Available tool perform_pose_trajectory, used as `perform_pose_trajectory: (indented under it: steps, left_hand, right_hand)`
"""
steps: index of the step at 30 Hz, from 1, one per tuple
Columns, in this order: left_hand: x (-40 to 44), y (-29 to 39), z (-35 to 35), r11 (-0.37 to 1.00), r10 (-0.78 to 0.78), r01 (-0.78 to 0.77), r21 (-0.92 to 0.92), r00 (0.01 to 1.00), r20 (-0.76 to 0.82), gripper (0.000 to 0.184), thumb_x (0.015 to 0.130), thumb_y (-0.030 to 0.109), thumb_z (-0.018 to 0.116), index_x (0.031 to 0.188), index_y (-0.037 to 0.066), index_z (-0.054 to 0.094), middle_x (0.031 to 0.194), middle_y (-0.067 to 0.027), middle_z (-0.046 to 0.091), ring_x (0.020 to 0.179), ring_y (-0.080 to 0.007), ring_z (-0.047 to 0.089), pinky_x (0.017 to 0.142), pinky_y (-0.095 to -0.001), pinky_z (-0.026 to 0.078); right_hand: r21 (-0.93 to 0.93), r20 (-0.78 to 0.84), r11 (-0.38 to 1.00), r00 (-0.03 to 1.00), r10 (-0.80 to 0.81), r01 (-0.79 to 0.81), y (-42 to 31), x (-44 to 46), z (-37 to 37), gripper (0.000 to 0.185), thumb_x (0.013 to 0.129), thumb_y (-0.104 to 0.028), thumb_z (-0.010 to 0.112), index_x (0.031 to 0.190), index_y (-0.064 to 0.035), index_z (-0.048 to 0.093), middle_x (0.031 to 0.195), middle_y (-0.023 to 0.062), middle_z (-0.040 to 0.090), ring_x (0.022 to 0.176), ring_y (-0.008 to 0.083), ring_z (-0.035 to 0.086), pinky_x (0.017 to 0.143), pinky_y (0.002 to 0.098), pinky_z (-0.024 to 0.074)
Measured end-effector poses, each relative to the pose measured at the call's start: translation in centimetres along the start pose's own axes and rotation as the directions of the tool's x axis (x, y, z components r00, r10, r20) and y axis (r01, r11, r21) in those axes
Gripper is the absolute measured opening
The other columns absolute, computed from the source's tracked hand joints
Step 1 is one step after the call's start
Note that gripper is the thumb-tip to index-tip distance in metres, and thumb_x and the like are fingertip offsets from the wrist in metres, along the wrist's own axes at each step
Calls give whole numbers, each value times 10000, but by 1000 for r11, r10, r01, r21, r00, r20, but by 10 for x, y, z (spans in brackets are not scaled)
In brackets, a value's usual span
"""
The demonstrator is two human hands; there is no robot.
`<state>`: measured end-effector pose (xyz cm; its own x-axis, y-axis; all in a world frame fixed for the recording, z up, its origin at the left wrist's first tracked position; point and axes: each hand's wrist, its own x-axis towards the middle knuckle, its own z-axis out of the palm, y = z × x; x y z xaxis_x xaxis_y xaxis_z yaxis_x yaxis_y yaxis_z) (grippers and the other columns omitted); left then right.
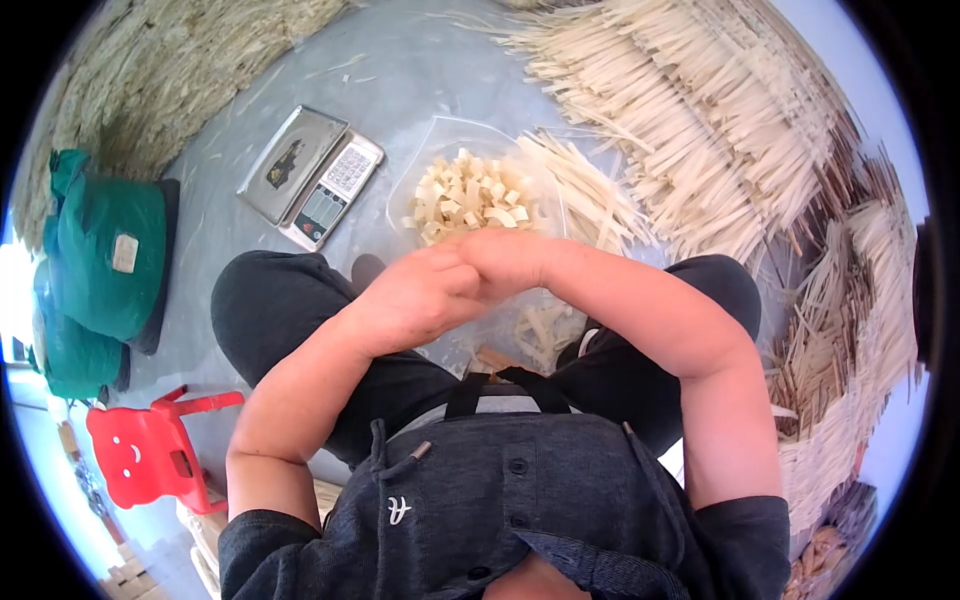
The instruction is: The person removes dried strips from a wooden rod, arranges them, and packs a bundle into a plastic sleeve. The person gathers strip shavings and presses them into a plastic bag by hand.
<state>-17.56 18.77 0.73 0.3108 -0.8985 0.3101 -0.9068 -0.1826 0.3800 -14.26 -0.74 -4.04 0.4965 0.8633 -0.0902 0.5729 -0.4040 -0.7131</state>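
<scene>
My left hand and my right hand meet in front of my body, touching each other. The fingers of both are curled closed, and whatever lies between them is hidden. Just beyond them, a heap of short, pale, curled pieces rests on a clear plastic bag spread on the floor. Long pale flat strips lie loose to the right of the bag, nearest to my right hand. Below the hands, thin pale scraps are scattered between my legs.
A digital scale with a metal pan stands at the left. Large stacks of pale strips fill the right, and another pile rises at the back left. Green sacks and a small red chair are at far left.
</scene>
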Motion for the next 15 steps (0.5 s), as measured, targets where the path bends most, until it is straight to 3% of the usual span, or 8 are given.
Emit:
perform_pose_trajectory:
  steps: [5, 7, 8, 10, 12, 13, 14, 15]
  left_hand:
    - [-3, 1, -8, 994, -90, 90, -57, 996, -1, 111, 773, 163, 734, 877, 135, 709, 871, -9, 600, 894, -228, 605, 780, -368, 497]
    - [-3, 1, -14, 984, -141, 141, -108, 990, 6, 85, 797, 175, 728, 868, 131, 709, 860, -14, 607, 891, -227, 608, 776, -365, 499]
    - [-3, 0, -18, 982, -140, 127, -139, 986, -89, 85, 817, 185, 721, 863, 115, 705, 845, -30, 614, 851, -237, 614, 745, -365, 500]
    - [-5, 0, -25, 980, -149, 118, -162, 970, -192, 98, 837, 195, 714, 858, 100, 702, 831, -46, 621, 811, -247, 619, 714, -365, 501]
    - [-10, 0, -31, 746, -664, 592, -305, 694, -278, 160, 859, 220, 707, 840, 62, 684, 800, -83, 632, 707, -280, 611, 637, -369, 490]
    - [-13, -5, -30, 650, -758, 710, -270, 582, -295, 306, 879, 335, 692, 835, 34, 667, 737, -116, 624, 644, -296, 603, 605, -387, 477]
    - [-17, -8, -32, 648, -760, 711, -273, 579, -296, 306, 879, 335, 692, 835, 34, 667, 737, -116, 624, 644, -296, 603, 605, -387, 477]
    - [-22, -10, -34, 540, -836, 830, -143, 509, -202, 373, 887, 399, 666, 822, 32, 667, 696, -121, 616, 640, -284, 610, 612, -389, 480]
  right_hand:
    - [172, 223, 973, 968, 112, -152, 0, 3, -1, 497, 794, -193, 708, 1255, -67, 572, 1282, 157, 595, 1158, 304, 588, 967, 399, 468]
    - [356, 119, 934, 992, -33, -12, -20, -5, -10, 390, 765, -127, 689, 1145, -94, 606, 1191, 173, 616, 1090, 345, 604, 897, 406, 486]
    - [351, 133, 936, 990, -44, -6, -18, -7, -4, 390, 765, -127, 689, 1145, -94, 606, 1191, 173, 616, 1090, 345, 604, 897, 406, 486]
    - [196, -69, 968, 987, -143, 154, -16, -8, 5, 410, 773, -124, 667, 1174, -84, 590, 1213, 174, 582, 1097, 350, 585, 917, 405, 476]
    - [123, -58, 991, 997, -45, 52, -23, -3, 7, 404, 777, -130, 659, 1169, -78, 577, 1200, 164, 579, 1082, 350, 585, 913, 413, 475]
    - [54, -64, 997, 996, 64, -60, -28, 0, 7, 398, 780, -137, 650, 1164, -73, 564, 1188, 153, 577, 1067, 350, 585, 909, 422, 475]
    - [54, -60, 997, 996, 64, -61, -26, 2, 11, 398, 780, -137, 650, 1164, -73, 564, 1188, 153, 577, 1067, 350, 585, 909, 422, 475]
    - [35, -93, 999, 995, 27, -24, -19, 5, 16, 387, 783, -143, 644, 1151, -72, 548, 1146, 156, 584, 1041, 356, 587, 893, 431, 476]
